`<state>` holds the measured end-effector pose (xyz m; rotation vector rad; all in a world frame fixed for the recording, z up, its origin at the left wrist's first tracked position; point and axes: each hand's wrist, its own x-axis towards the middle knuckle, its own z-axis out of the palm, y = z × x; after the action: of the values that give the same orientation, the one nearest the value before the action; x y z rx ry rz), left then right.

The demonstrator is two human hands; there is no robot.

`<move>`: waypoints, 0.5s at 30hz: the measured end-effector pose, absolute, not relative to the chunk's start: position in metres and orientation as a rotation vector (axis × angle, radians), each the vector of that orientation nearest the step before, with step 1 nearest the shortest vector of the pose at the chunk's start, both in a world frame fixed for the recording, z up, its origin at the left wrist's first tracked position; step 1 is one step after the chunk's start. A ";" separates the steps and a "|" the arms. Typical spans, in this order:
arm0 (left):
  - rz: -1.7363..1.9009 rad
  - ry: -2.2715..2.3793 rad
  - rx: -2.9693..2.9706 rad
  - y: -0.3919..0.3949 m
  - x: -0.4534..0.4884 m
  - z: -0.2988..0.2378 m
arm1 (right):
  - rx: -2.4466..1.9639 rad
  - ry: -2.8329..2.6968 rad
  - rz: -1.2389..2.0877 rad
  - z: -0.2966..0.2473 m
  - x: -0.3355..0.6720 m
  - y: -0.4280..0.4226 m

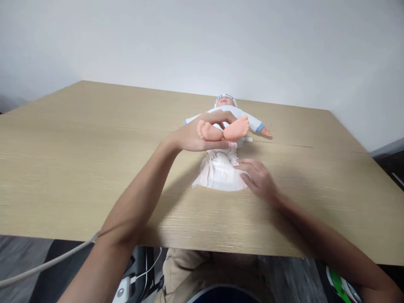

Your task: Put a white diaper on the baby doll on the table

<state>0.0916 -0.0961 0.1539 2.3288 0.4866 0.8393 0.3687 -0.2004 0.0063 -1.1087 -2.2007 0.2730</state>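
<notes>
A baby doll (pixel 233 112) in a white top with blue cuffs and a printed headband lies on its back, head away from me. My left hand (pixel 195 134) is wrapped round the doll's ankles and holds both feet (pixel 236 128) up, soles toward me. Under the raised legs a white diaper (pixel 221 173) lies spread on the table, its near end toward me. My right hand (pixel 257 176) rests at the diaper's right edge, fingers stretched out and touching it. Whether those fingers pinch the edge does not show.
The wide wooden table (pixel 94 168) reaches back to a pale wall (pixel 189 42). A thin dark seam crosses the tabletop right of the doll. A light cable (pixel 47 266) runs past my left forearm, and a white plug (pixel 123 289) sits below the front edge.
</notes>
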 end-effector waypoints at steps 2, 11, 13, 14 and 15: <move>0.828 0.483 2.337 -0.101 0.094 0.150 | -1.087 -2.060 0.229 0.011 0.369 -0.201; 0.798 0.438 2.400 -0.118 0.105 0.129 | -1.009 -1.905 0.056 0.023 0.346 -0.189; 0.849 0.399 2.381 -0.124 0.106 0.124 | -0.960 -1.912 0.114 0.022 0.340 -0.178; 0.868 0.387 2.376 -0.128 0.106 0.123 | -0.944 -1.922 0.157 0.022 0.339 -0.173; 0.878 0.384 2.376 -0.132 0.106 0.122 | -0.933 -1.940 0.203 0.023 0.340 -0.167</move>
<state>0.1055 -0.1316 0.1219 2.3755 0.3844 0.8784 0.3399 -0.1673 0.0228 -0.9331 -1.9399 0.2026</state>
